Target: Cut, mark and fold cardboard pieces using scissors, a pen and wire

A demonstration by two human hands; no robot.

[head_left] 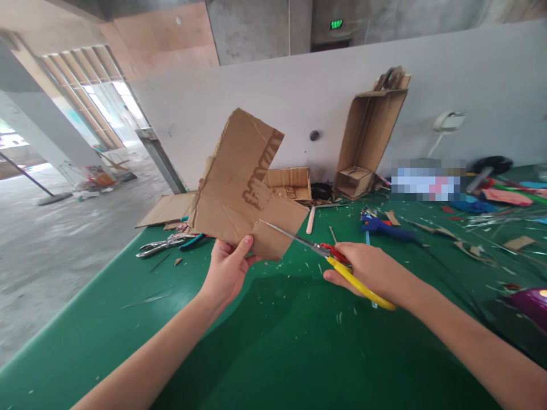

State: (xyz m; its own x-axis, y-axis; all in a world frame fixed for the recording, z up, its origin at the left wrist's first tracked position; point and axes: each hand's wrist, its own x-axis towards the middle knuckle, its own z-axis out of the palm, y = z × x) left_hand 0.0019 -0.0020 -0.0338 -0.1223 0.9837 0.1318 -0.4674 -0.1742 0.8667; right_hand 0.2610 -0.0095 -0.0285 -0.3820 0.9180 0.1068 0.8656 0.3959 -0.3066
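Note:
My left hand (231,265) pinches the lower edge of a brown cardboard piece (231,182), thumb on its front face. The piece is held up over the green table, tilted, with dark printing near its right side and a notch cut in that side. Around the red and yellow handles of a pair of scissors (318,247) my right hand (367,270) is closed. The scissor blades point up and left and lie at the lower right part of the cardboard, along a cut line.
Pliers and metal tools (160,246) lie at the table's left. Behind stand a cardboard tray (294,181) and a tall cardboard box (367,136) by the white wall. A blue glue gun (387,229), scraps and a purple object (530,304) are on the right.

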